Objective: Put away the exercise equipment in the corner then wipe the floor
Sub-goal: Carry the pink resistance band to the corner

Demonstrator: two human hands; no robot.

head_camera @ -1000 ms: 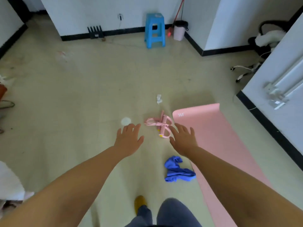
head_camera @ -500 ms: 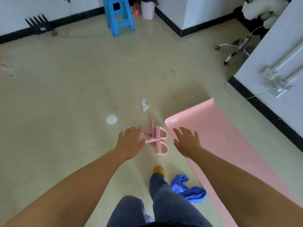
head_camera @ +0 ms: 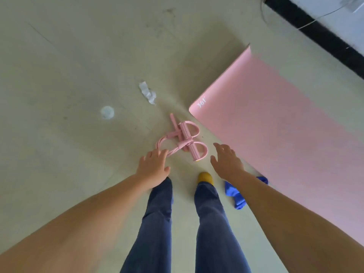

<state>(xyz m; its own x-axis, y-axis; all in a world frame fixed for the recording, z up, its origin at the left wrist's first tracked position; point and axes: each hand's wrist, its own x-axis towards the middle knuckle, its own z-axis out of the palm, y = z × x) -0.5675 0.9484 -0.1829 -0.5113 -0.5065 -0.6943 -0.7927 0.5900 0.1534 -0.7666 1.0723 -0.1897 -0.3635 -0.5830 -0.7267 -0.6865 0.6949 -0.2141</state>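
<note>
Both of my hands are spread with fingers relaxed, holding nothing — my left hand (head_camera: 153,166) reaches over the near loop of the pink pedal puller (head_camera: 182,141), possibly brushing it, my right hand (head_camera: 226,161) hovers just beside its lower handle. It lies on the floor (head_camera: 69,66) between my feet and the corner of the pink mat (head_camera: 275,119). I judge the tangled bands could snag or spring loose if I lift by one loop only. A blue cloth (head_camera: 237,196) sits by my right foot — a slip risk. To my left the floor gives room, apart from a crumpled tissue (head_camera: 147,92).
</note>
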